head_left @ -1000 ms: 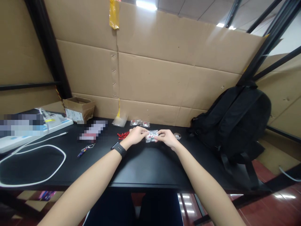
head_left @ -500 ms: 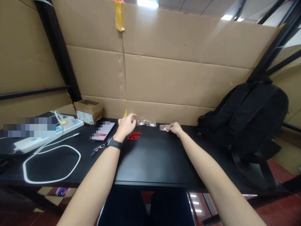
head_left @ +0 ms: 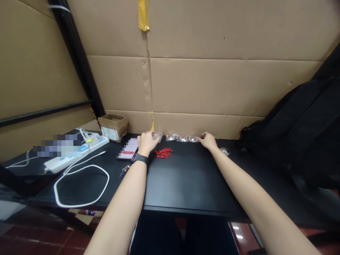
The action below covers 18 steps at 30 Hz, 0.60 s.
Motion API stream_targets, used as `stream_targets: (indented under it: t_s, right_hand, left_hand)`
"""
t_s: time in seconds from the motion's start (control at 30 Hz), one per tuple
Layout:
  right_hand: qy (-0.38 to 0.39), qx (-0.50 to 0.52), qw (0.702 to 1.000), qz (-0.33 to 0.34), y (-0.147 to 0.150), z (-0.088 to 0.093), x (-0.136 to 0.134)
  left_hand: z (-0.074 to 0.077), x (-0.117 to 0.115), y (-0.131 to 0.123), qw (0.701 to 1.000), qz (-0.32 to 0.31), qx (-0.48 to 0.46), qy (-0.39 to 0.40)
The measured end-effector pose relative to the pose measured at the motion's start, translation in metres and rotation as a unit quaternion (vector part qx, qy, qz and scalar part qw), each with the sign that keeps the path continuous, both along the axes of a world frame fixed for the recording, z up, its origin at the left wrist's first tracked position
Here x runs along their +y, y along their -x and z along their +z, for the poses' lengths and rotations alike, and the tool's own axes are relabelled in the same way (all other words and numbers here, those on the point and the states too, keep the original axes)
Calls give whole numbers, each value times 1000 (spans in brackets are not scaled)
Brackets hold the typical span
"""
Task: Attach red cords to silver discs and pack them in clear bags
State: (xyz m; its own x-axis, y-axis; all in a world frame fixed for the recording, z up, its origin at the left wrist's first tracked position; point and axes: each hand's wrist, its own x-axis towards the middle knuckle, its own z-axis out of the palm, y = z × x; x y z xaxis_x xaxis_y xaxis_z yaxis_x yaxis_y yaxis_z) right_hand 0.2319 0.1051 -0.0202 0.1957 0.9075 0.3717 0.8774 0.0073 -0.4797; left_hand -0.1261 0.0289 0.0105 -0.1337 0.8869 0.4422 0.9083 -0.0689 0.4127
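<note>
My left hand (head_left: 148, 142), wearing a dark watch, has its fingers closed on a clear plastic bag (head_left: 159, 135), blurred, near the cardboard wall. Three small clear packets lie in a row along the back of the table: a left packet (head_left: 171, 137), a middle packet (head_left: 182, 138) and a right packet (head_left: 192, 139), the last two side by side. Each has something round and shiny with red in it. Thumb and fingers of my right hand (head_left: 209, 141) pinch the edge of the right packet. In front of the row lies a looped red cord (head_left: 164, 153).
A round shiny object (head_left: 225, 151) sits beside my right forearm. Leftward are a phone (head_left: 130, 148), a keyring (head_left: 124, 171), a white cable (head_left: 107, 182), a power strip (head_left: 60, 162) and a small cardboard box (head_left: 114, 125). At the right stands a black backpack (head_left: 300, 131).
The view has turned left. The right packet, with my right hand, has come left against the middle one. My left hand has moved left and now has a clear bag in it.
</note>
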Motion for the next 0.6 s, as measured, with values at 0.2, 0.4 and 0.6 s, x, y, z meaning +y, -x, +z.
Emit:
stream_targets:
  t_s: [0.2,0.4,0.6]
  right_hand:
    - [-80,-27,995,49,-37,13,-26]
    - [-147,62,986,48,-82,17,-68]
    - [-176,215,961,2,-116,13,-70]
  left_hand:
    - [-3,5,3,998,28,-18,48]
    - [-7,8,-7,998,47,-50,6]
    - [-16,6,-11,990,124,-51,-43]
